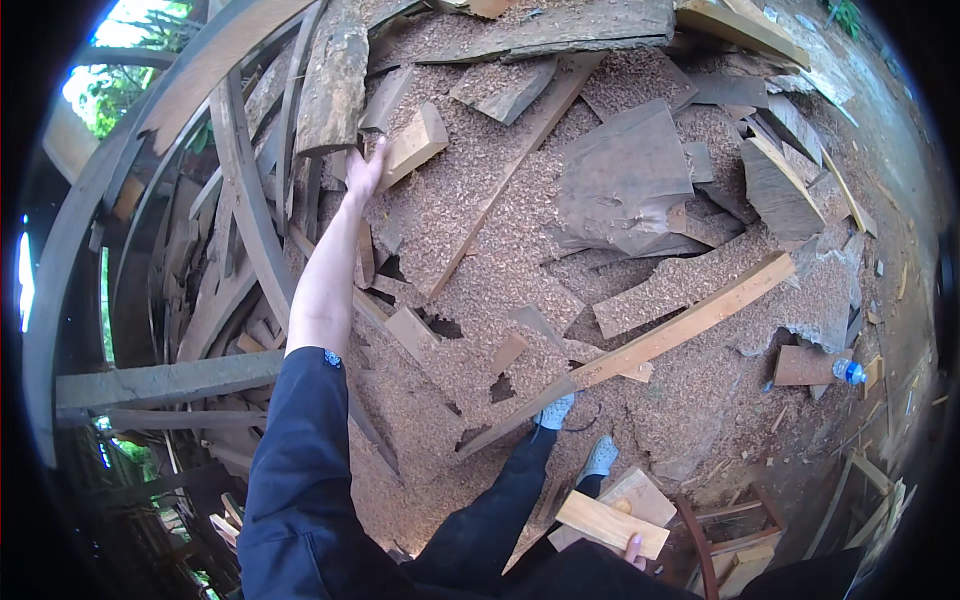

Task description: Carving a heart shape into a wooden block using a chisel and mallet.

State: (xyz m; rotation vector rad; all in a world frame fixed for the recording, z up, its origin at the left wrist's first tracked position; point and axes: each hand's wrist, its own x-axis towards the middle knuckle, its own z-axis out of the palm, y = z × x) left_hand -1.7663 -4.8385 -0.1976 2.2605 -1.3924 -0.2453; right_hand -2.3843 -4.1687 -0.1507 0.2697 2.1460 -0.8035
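Note:
My left arm stretches far forward. My left hand (pixel 365 172) is at the left end of a short, pale wood block (pixel 417 143), just below the cut end of a thick log (pixel 334 75). Its visible fingers are stretched and apart, the others hidden; it seems to touch the block without gripping it. Close to my body, my right hand (pixel 635 550) is mostly hidden, with its thumb pressed on a light, flat wooden board (pixel 605 522). A second wooden board (pixel 645 497) lies under that one, apparently in the same grip.
Wood shavings (pixel 500 200) cover the ground among scattered offcuts. A long plank (pixel 690 320) slants in front of my feet. Curved beams (pixel 250 190) lean on the left. A wide dark slab (pixel 625 180) lies ahead. At right are a plastic bottle (pixel 849 372) and a wooden frame (pixel 735 510).

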